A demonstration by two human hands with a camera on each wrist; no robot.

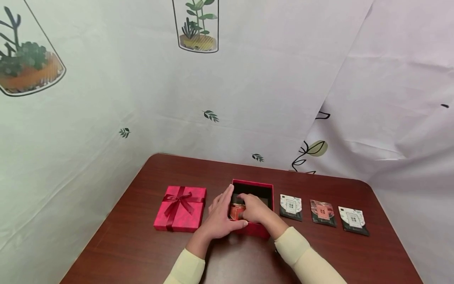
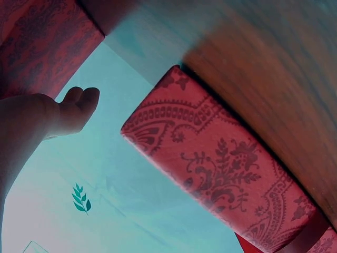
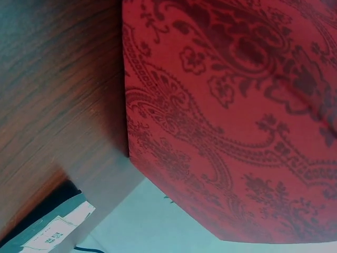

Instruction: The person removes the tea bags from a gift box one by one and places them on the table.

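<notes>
A red patterned gift box (image 1: 252, 229) stands uncovered on the table, its inside dark. My left hand (image 1: 220, 219) rests along the box's left side with fingers extended and thumb towards the front rim. Reaching over the front right of the opening, my right hand (image 1: 257, 209) pinches a red-and-black packet (image 1: 235, 212) at the box's left part; its fingertips are partly hidden. In the left wrist view the left hand (image 2: 58, 113) shows beside the box wall (image 2: 42, 47). The right wrist view is mostly box wall (image 3: 226, 121), with the right hand out of sight.
The box lid (image 1: 191, 221) with a ribbon bow (image 1: 181, 202) lies to the left. Right of the box stand in a row a white-and-black packet (image 1: 291, 207), a red packet (image 1: 323, 213) and another white-and-black packet (image 1: 353, 220). A printed curtain (image 1: 269, 98) hangs behind the table (image 1: 124, 240).
</notes>
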